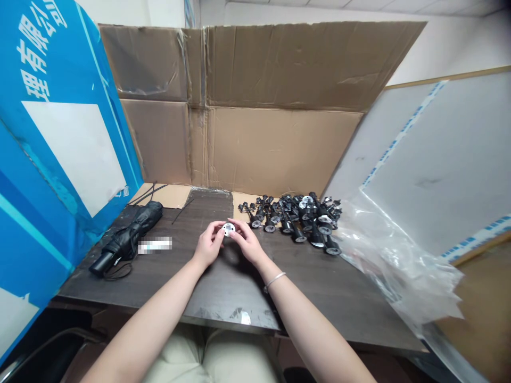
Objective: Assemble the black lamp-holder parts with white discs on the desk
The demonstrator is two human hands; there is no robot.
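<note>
Between both hands, above the dark tabletop (223,282), I hold a small round white disc (229,229) with dark marks on its face. My left hand (208,244) pinches its left edge between thumb and fingers. On its right edge, the thumb and fingers of my right hand (248,242) are closed as well. The disc's underside and any part beneath it are hidden from me. To the right of my hands lies a pile of black parts (297,215) with round pale-faced ends and cables.
A folded black umbrella (130,234) lies on the left, beside a small blurred white item (155,245). Cardboard (279,149) stands along the back, and a blue printed panel (107,143) on the left. Crumpled clear plastic (391,260) hangs over the right edge.
</note>
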